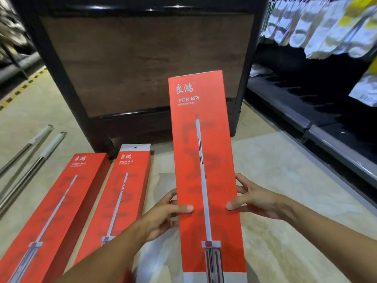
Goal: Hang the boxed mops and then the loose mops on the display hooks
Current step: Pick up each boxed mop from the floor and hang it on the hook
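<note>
the dark display stand (142, 64) fills the view ahead of me, wood-faced, its panel upright beyond the boxes; no hooks are visible on it from here, so i cannot tell where the hang point is. to the right, a black shelf (306, 111) runs away with white packets hanging above it. on the floor (285, 180) to my left lie two more red boxed mops (57, 201) side by side, and further left two loose mop handles (40, 156), all pointing away from me.

the boxed mop i hold (204, 160) stands nearly upright between my hands, long axis running up and away toward the stand, top end farthest from me. both hands are level on its lower half, so neither is nearer the top.

my left hand (163, 213) grips the left edge, thumb laid across the front face. my right hand (257, 199) grips the right edge the same way, thumb on the front, fingers curled behind. i judge the next move is lifting it up.
</note>
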